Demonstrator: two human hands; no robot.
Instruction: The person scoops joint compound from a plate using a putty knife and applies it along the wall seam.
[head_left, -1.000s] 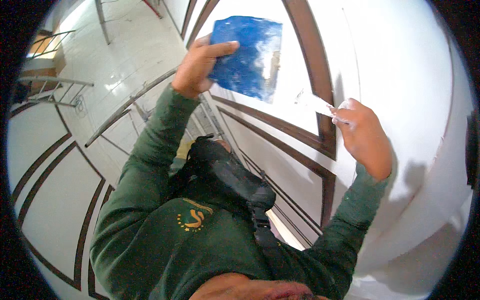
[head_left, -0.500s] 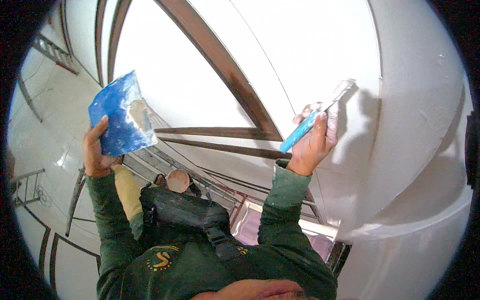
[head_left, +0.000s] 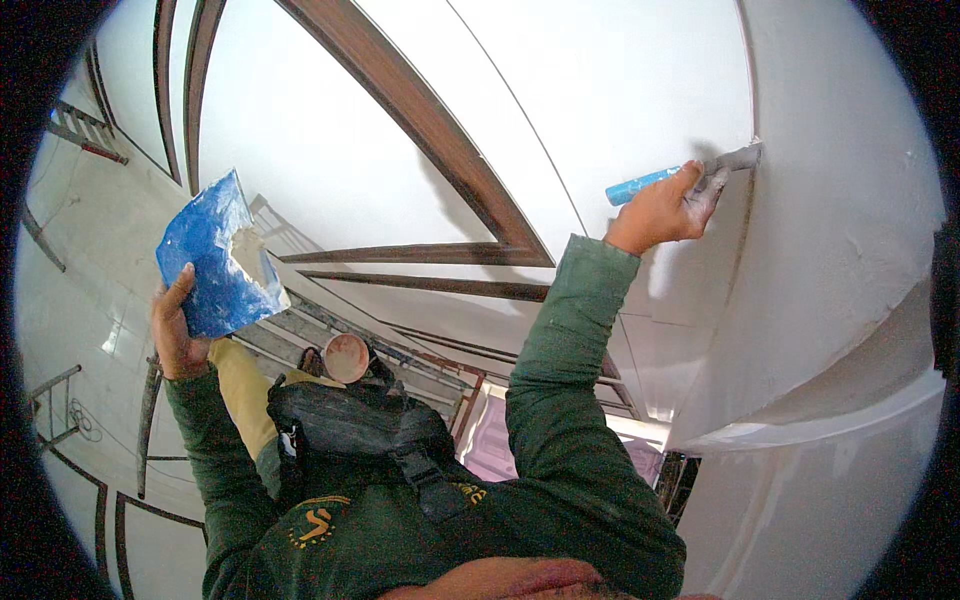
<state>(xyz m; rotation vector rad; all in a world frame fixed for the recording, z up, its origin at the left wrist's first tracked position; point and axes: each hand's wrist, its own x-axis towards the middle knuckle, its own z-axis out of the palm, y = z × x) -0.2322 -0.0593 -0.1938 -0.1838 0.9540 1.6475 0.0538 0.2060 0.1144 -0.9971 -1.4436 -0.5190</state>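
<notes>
While the putty knife (head_left: 640,187) meets the wall seam (head_left: 745,215), fingers of the right hand (head_left: 668,210) gripping it left of that seam, even pressure along its length seems best, with the blue board (head_left: 205,250) clasped in the left hand (head_left: 178,328) well left of the seam.

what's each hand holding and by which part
The left hand holds a blue putty board by its lower-left edge, thumb on the face. The right hand holds a putty knife around where handle meets blade.
</notes>
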